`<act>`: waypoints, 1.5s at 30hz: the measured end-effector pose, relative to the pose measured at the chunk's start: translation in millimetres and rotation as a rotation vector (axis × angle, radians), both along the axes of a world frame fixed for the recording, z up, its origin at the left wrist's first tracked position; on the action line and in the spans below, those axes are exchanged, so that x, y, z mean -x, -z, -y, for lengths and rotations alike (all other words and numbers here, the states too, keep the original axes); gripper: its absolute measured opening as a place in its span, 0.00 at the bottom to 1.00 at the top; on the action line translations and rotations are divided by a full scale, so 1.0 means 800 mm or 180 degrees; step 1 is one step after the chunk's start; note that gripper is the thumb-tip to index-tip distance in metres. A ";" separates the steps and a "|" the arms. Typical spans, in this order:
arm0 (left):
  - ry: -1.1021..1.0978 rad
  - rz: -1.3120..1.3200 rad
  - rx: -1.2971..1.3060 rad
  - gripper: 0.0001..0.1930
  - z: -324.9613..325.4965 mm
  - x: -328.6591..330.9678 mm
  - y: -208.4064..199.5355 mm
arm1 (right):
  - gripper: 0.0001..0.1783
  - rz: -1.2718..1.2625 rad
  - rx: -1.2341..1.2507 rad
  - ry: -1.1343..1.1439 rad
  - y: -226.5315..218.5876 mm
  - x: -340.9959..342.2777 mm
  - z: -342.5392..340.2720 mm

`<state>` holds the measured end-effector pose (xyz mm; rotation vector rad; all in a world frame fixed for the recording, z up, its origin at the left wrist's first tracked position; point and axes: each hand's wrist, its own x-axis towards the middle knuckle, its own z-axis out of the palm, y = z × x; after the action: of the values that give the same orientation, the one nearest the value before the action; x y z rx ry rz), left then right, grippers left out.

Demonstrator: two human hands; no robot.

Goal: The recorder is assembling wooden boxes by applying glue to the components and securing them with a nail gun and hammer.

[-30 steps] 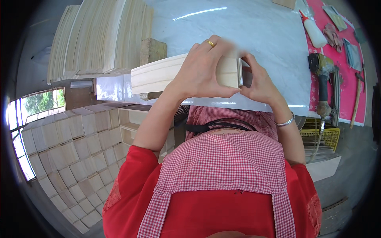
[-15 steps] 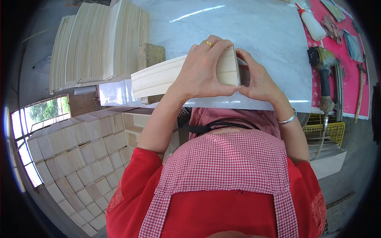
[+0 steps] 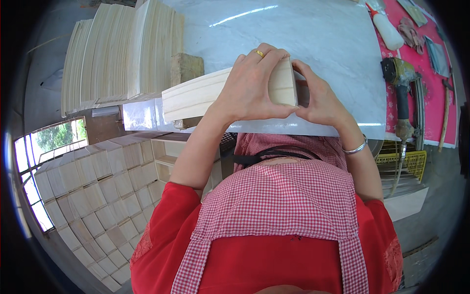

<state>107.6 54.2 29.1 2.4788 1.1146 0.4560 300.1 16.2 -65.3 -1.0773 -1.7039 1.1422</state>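
A long pale wooden piece [image 3: 196,93] lies slantwise near the front edge of the table, its left end beside a rough brownish block [image 3: 188,67]. My left hand [image 3: 249,85] spans it near the right end, fingers over the far side and thumb along the near side. Curved around that right end is my right hand [image 3: 318,93], with fingertips at the far corner and thumb at the near corner, close to the left thumb. A thin upright edge shows at the end between the hands. What lies inside the right palm is partly hidden.
Tall stacks of thin wooden boards [image 3: 117,54] stand at the left. Below them are piled wooden boxes [image 3: 98,196]. On the pink cloth [image 3: 426,112] at the right lie a nail gun [image 3: 402,93], a white squeeze bottle [image 3: 387,32] and a hammer [image 3: 445,108]. A yellow crate [image 3: 416,164] sits underneath.
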 end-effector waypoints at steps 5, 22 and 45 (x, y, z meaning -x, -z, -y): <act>-0.0025 -0.0062 0.0062 0.43 -0.001 -0.002 -0.001 | 0.48 0.0032 0.0124 -0.0058 -0.003 -0.002 0.000; 0.0030 0.0032 -0.0005 0.44 -0.005 -0.003 0.006 | 0.40 -0.0269 -0.0628 0.0551 -0.039 0.015 0.098; -0.0088 0.0016 0.0038 0.44 0.000 -0.008 0.004 | 0.45 -0.0639 -0.0746 0.0542 -0.053 0.016 0.050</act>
<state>113.9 54.0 26.1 2.4535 1.1477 0.4621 287.6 -24.0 -22.7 -0.9106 -1.5147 0.8870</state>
